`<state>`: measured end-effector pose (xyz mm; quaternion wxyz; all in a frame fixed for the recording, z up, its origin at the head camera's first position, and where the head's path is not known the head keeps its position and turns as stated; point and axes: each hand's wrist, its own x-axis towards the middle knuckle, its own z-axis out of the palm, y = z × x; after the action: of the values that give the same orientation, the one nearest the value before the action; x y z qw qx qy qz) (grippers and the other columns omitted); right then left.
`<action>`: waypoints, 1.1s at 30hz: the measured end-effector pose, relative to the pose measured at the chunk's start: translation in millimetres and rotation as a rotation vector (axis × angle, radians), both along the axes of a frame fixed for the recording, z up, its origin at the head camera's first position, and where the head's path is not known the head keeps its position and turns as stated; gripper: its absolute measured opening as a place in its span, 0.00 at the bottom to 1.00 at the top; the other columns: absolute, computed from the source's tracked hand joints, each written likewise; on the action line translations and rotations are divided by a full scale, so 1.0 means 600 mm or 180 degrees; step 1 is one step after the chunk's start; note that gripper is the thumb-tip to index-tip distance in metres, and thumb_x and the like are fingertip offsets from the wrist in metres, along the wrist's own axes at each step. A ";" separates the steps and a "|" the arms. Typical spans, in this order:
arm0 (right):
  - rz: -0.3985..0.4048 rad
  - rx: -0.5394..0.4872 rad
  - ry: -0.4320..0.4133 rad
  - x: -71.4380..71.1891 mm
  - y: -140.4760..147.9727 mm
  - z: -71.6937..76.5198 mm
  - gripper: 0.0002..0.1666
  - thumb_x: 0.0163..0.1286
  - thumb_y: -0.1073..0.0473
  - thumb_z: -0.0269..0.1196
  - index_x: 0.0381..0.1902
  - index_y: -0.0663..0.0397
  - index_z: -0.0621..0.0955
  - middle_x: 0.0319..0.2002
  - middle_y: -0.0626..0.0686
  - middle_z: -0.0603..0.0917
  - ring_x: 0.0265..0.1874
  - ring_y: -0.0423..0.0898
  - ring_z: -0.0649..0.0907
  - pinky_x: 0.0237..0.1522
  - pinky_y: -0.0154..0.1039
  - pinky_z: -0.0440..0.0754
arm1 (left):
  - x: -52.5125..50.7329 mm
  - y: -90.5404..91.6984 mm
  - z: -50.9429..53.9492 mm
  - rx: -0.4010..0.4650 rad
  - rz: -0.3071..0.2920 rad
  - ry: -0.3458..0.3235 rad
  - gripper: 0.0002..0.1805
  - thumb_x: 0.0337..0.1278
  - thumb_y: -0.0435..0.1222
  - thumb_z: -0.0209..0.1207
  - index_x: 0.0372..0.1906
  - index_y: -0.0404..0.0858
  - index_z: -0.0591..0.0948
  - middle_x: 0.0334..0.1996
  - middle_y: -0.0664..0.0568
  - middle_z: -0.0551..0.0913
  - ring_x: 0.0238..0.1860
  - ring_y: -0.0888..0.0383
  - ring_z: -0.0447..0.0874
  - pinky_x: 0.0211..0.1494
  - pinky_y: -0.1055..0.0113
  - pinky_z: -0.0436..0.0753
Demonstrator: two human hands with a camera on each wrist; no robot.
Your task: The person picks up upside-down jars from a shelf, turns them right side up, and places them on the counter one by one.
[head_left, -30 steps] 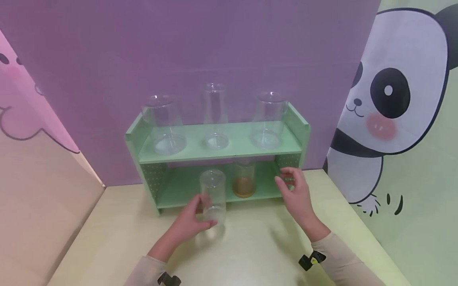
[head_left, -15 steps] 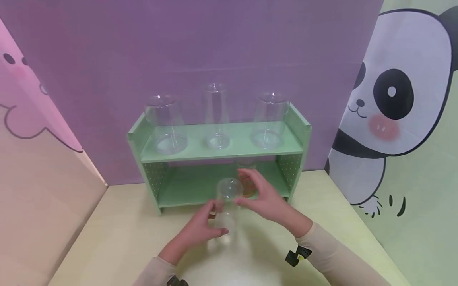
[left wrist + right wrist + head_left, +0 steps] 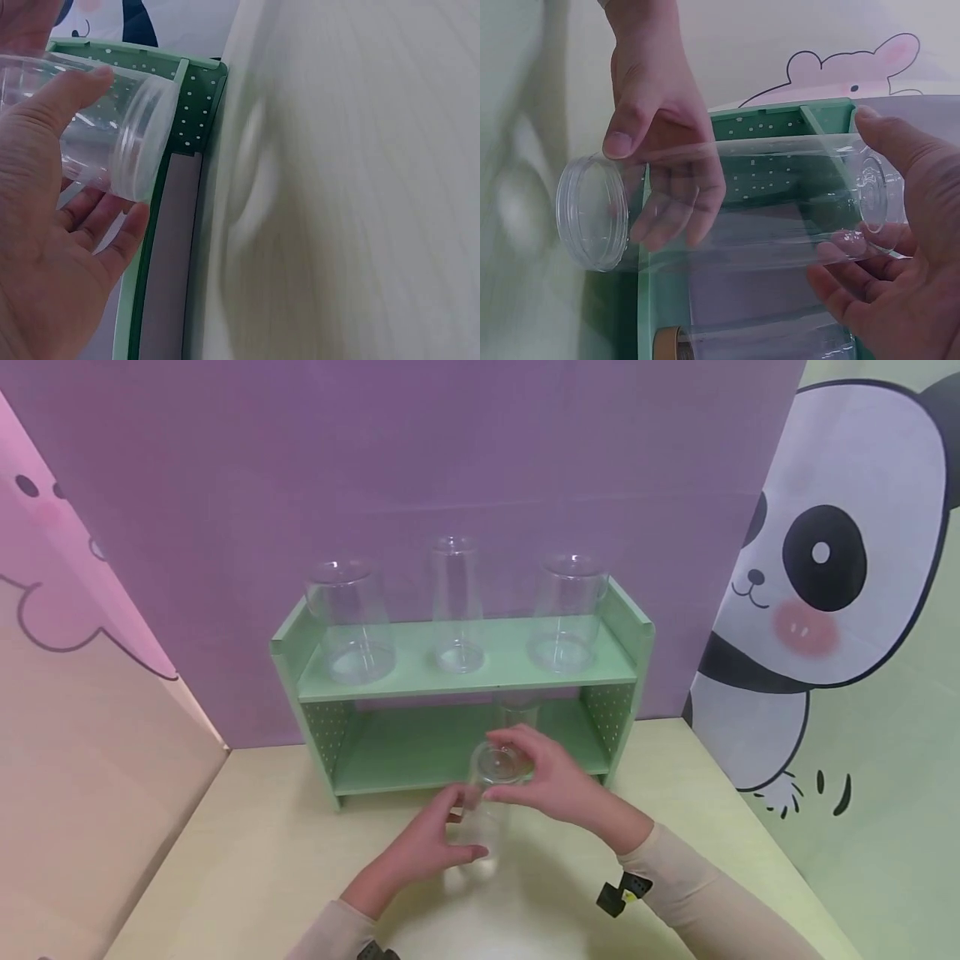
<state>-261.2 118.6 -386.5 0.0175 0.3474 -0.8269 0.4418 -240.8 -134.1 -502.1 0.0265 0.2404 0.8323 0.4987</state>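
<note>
A purple wall is filling the upper frame, and a green shelf is standing at the center, bearing three clear jars. Before it, in the lower middle, the left hand is gripping a tall clear container low down between thumb and fingers, while the right hand is pinching its upper end.

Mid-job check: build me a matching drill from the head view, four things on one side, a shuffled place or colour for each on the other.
Things:
1. Left hand
2. Right hand
3. Two-tier shelf unit
4. Panda drawing

Places and colours:
A. Green
B. At the upper end of the held clear jar
C. Black, white and pink
D. At that jar's lower part

Pairs: 1-D, 2-B, 3-A, 4-C
</note>
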 end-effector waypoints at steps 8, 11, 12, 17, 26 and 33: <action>-0.0002 -0.0190 0.0089 -0.005 0.008 0.001 0.42 0.65 0.56 0.83 0.75 0.51 0.81 0.61 0.45 0.84 0.59 0.47 0.84 0.59 0.45 0.88 | 0.001 -0.002 -0.002 0.0114 -0.0082 -0.0201 0.47 0.56 0.38 0.83 0.77 0.42 0.71 0.72 0.46 0.77 0.72 0.40 0.77 0.76 0.41 0.79; 0.0030 -0.0343 0.0093 -0.009 0.014 -0.002 0.42 0.65 0.59 0.83 0.75 0.52 0.81 0.60 0.47 0.84 0.58 0.48 0.84 0.59 0.43 0.88 | 0.002 -0.005 -0.002 0.0116 -0.0088 -0.0173 0.46 0.55 0.38 0.83 0.76 0.41 0.71 0.71 0.46 0.78 0.70 0.38 0.79 0.74 0.40 0.80; 0.0051 -0.0403 0.0088 -0.010 0.015 -0.003 0.42 0.65 0.60 0.83 0.75 0.54 0.80 0.60 0.47 0.84 0.58 0.48 0.85 0.59 0.42 0.88 | 0.001 -0.006 -0.003 0.0112 -0.0071 -0.0157 0.46 0.55 0.39 0.83 0.76 0.41 0.72 0.71 0.46 0.79 0.70 0.38 0.80 0.74 0.40 0.80; 0.0152 -0.0614 0.0007 -0.019 0.029 -0.015 0.43 0.65 0.66 0.82 0.76 0.60 0.78 0.61 0.51 0.84 0.57 0.51 0.86 0.60 0.41 0.90 | -0.002 -0.013 -0.007 0.0042 0.0076 -0.0083 0.46 0.53 0.41 0.84 0.76 0.41 0.74 0.67 0.49 0.83 0.66 0.45 0.82 0.72 0.42 0.80; 0.0231 -0.0463 -0.0168 -0.039 0.079 -0.055 0.42 0.72 0.64 0.77 0.80 0.58 0.74 0.64 0.57 0.82 0.64 0.57 0.83 0.66 0.51 0.88 | -0.001 -0.050 0.001 -0.0113 0.0292 -0.0028 0.46 0.55 0.42 0.84 0.78 0.44 0.75 0.71 0.49 0.80 0.68 0.43 0.81 0.72 0.43 0.82; 0.0255 -0.0368 -0.0469 -0.043 0.106 -0.085 0.41 0.72 0.64 0.76 0.79 0.61 0.73 0.68 0.61 0.82 0.66 0.60 0.83 0.68 0.50 0.86 | -0.005 -0.080 0.012 -0.0054 0.0291 0.0124 0.43 0.55 0.42 0.84 0.76 0.46 0.77 0.68 0.47 0.80 0.66 0.36 0.84 0.68 0.43 0.87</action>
<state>-286.8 182.1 -437.7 -0.0411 0.3452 -0.7846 0.5135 -243.5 -182.2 -494.9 -0.0104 0.2116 0.8470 0.4875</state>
